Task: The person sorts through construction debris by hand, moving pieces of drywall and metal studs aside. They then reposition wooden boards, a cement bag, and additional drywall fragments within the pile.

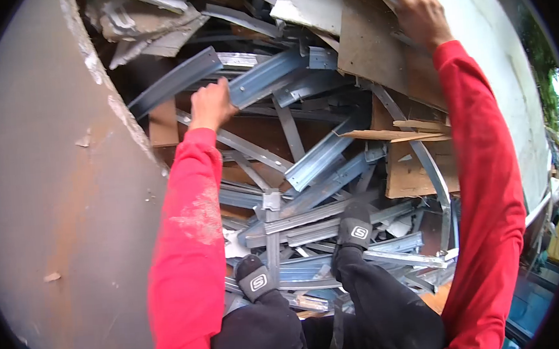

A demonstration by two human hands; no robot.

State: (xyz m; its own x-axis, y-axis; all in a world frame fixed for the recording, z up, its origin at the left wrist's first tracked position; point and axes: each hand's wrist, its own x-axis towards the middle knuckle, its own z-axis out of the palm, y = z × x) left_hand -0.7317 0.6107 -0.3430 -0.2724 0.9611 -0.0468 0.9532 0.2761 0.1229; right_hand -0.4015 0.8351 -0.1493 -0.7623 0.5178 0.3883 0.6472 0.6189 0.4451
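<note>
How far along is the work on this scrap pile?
Done: nothing visibly set aside. In hand: the left hand grips a metal channel while the right hand lies flat on a board. Left: the tangled pile of channels and board scraps underfoot lies jumbled.

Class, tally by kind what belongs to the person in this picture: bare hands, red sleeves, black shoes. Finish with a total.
Bare hands: 2 (left hand gripping a metal channel, right hand flat on boards)
Red sleeves: 2 (left sleeve, right sleeve)
Black shoes: 2 (left shoe, right shoe)
Total: 6
</note>
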